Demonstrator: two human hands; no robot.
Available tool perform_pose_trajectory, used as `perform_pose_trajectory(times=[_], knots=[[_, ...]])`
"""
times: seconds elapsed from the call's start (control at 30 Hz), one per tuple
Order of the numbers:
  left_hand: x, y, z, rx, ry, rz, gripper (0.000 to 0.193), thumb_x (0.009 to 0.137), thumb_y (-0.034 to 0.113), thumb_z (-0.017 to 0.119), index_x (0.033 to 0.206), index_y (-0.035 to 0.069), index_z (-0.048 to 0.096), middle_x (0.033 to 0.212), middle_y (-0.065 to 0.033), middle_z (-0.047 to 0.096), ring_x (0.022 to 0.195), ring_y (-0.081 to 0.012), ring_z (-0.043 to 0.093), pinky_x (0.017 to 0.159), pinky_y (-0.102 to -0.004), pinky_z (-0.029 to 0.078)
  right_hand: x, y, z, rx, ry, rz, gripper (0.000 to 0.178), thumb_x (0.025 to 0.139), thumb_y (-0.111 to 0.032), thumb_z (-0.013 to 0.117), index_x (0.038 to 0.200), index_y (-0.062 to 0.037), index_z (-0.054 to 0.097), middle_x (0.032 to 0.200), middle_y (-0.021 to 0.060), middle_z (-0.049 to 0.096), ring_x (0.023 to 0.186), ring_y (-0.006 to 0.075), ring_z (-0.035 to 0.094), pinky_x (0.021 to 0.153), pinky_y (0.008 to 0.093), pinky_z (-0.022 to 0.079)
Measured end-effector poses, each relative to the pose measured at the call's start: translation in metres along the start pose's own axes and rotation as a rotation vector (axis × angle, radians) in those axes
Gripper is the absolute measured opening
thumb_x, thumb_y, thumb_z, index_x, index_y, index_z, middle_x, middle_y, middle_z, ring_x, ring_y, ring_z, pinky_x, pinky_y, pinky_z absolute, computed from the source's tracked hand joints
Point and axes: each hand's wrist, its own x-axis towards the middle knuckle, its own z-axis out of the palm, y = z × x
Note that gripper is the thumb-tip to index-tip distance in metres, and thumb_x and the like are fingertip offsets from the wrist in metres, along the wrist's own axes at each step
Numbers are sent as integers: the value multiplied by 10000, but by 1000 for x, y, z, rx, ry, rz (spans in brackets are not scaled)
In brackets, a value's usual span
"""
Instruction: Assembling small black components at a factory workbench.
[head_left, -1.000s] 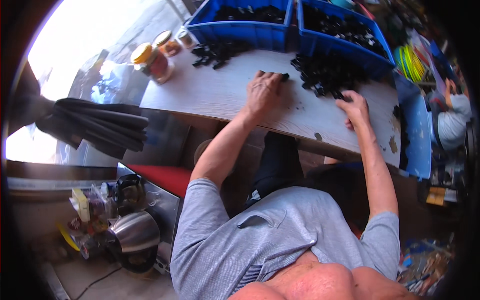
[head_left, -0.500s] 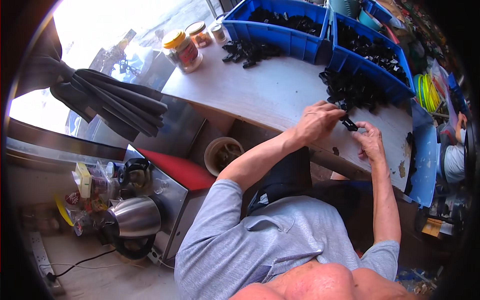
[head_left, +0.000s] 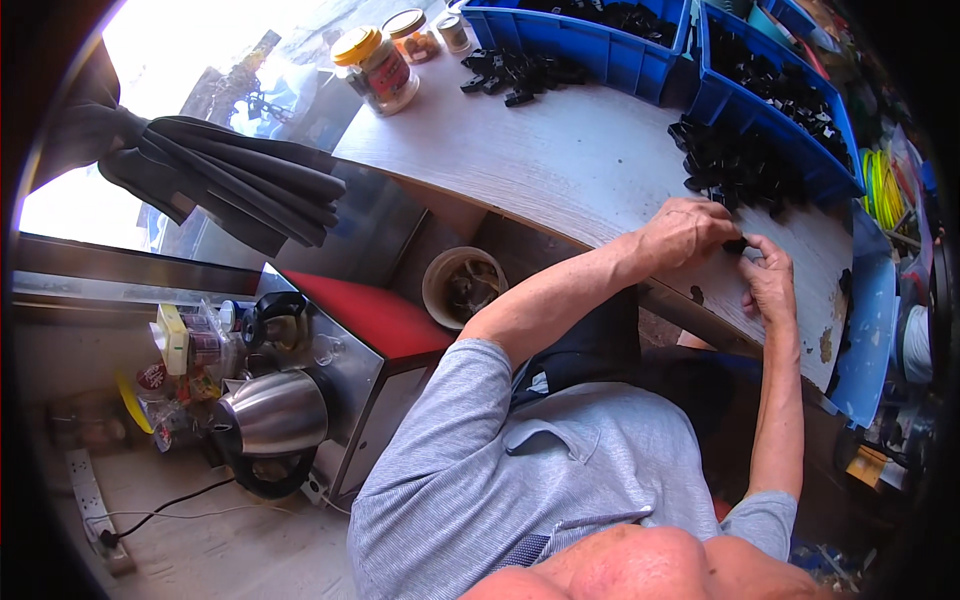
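Over the table's near right part, my two hands meet at a small black plastic part [head_left: 735, 244], mostly hidden by the fingers. My left hand [head_left: 692, 232] is closed, its fingertips pinching the part from the left. From the right, my right hand [head_left: 771, 280] grips the part's other end between thumb and forefinger, the other fingers curled. Just beyond my hands lies a heap of similar black parts [head_left: 738, 165] on the white table [head_left: 530, 150].
Two blue bins [head_left: 575, 48] of black parts stand along the far side. A smaller black pile [head_left: 515, 75] lies near lidded jars [head_left: 375, 70]. At the right edge hangs a light-blue bin [head_left: 865, 335]. Left are a bucket [head_left: 463, 288] and a steel kettle [head_left: 272, 415].
The view has shifted slightly, so the table sits higher and further right. My fingers now cover more of the black part, which showed plainly between them before.
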Motion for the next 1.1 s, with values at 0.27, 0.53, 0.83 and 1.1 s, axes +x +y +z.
perform_pose_trajectory(times=[0.27,0.53,0.83,1.1], knots=[[-7,15,1,178,-34,80,401,821,123,701,1220,155,723,1153,-50,700,1057,-279,665,880,-415,553,-3,-1,-1,-14,-4,-25,300,903,-65,646,1202,-41,650,564,-17,502,368,82,437,338,243,326],[-14,22,-4,269,-178,-6,498,850,149,697,1344,154,631,1263,-40,667,1180,-293,610,900,-466,521,-1,-14,6,-67,-4,-5,328,886,-63,671,1211,-43,636,549,-29,474,365,86,436,334,245,326],[-22,-20,-53,346,349,-98,301,809,5,666,1092,97,704,1087,-137,706,1023,-348,656,879,-428,546,-11,-11,5,-85,55,-16,296,856,-129,747,1129,-56,660,547,-53,461,380,58,421,339,225,326],[-62,-165,-170,1019,365,-571,167,877,153,589,947,99,730,942,-110,720,937,-352,656,793,-467,539,-10,-6,5,-3,111,-64,386,861,-215,782,1150,-8,633,544,-44,483,388,49,432,336,215,309]])
